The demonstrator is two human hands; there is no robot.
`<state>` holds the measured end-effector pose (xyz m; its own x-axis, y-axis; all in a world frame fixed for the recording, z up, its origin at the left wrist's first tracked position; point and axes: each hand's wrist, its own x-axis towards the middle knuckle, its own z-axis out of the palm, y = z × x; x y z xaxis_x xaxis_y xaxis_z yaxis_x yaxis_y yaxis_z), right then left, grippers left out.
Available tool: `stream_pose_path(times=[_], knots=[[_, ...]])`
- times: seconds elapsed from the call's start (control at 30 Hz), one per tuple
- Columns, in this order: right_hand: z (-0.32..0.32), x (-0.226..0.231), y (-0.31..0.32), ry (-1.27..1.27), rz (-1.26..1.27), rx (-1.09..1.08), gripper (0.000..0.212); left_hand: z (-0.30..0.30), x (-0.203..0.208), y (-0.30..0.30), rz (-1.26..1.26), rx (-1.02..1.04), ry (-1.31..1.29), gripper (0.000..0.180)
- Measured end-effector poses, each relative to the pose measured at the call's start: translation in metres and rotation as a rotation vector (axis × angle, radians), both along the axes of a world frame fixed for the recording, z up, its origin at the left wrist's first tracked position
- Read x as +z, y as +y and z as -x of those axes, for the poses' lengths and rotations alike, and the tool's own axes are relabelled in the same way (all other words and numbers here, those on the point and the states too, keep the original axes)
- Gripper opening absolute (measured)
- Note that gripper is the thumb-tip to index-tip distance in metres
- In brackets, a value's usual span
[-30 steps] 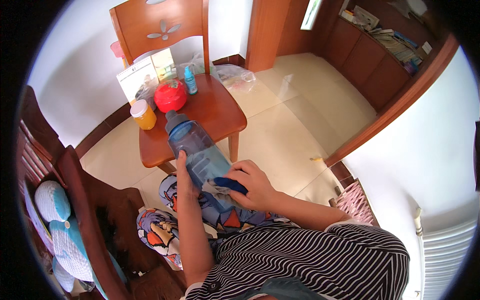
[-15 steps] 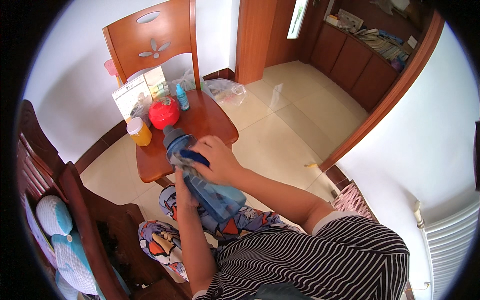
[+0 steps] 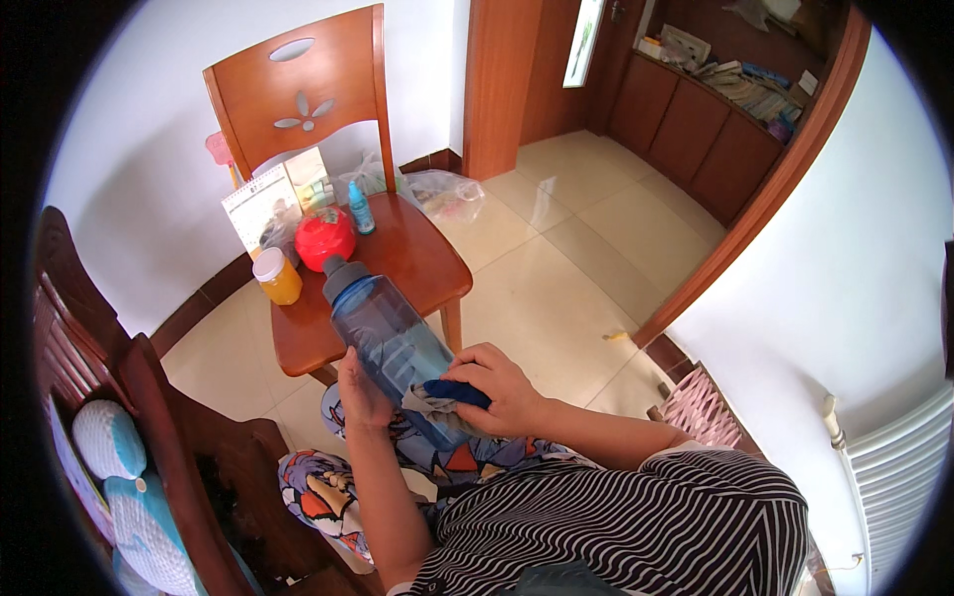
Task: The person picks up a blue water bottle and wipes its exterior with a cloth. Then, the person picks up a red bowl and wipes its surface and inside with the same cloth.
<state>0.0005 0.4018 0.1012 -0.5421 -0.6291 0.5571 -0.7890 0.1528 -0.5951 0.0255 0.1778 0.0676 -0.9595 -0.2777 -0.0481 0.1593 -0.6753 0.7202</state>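
A large see-through blue water bottle (image 3: pixel 386 323) with a grey cap lies slanted above my lap, its cap end toward the chair. Along its left side my left hand (image 3: pixel 362 393) grips it, the thumb showing and the other fingers hidden beneath. My right hand (image 3: pixel 505 391) is closed around a bunched dark blue and grey cloth (image 3: pixel 453 391), pressed on the bottle's lower side near its base. Just beyond the cap, on the chair seat, stand a round red container (image 3: pixel 325 238) and a jar of yellow contents (image 3: pixel 279 279) with a pale lid.
The wooden chair (image 3: pixel 417 258) also bears a small blue bottle (image 3: pixel 361 209) and a desk calendar (image 3: pixel 260 209). Plastic bags (image 3: pixel 447 194) lie behind it. At left is a dark wooden bench (image 3: pixel 169 427) with crocheted cushions; a pink woven basket (image 3: pixel 699 409) stands at right.
My right hand has slid the cloth from near the bottle's cap down toward its base. The bottle's upper part is now uncovered, and my left hand still holds it.
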Motion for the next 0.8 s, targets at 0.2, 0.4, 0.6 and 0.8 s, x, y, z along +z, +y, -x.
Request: stream_pose_path(times=[0.2,0.4,0.6,0.8], knots=[[-0.006,-0.009,-0.010,-0.178,0.093,0.000,0.040,0.001,-0.010,0.000,-0.130,0.061,-0.173,0.077],[0.022,0.013,-0.044,-0.007,0.062,-0.073,0.038,-0.006,-0.007,-0.006,-0.025,-0.037,-0.195,0.082],[0.066,0.029,-0.098,-0.010,0.089,-0.189,0.039,0.003,0.001,0.003,-0.043,-0.029,-0.201,0.080],[0.046,0.013,-0.075,0.086,0.002,-0.036,0.037,0.001,-0.015,-0.005,-0.184,0.039,-0.156,0.073]])
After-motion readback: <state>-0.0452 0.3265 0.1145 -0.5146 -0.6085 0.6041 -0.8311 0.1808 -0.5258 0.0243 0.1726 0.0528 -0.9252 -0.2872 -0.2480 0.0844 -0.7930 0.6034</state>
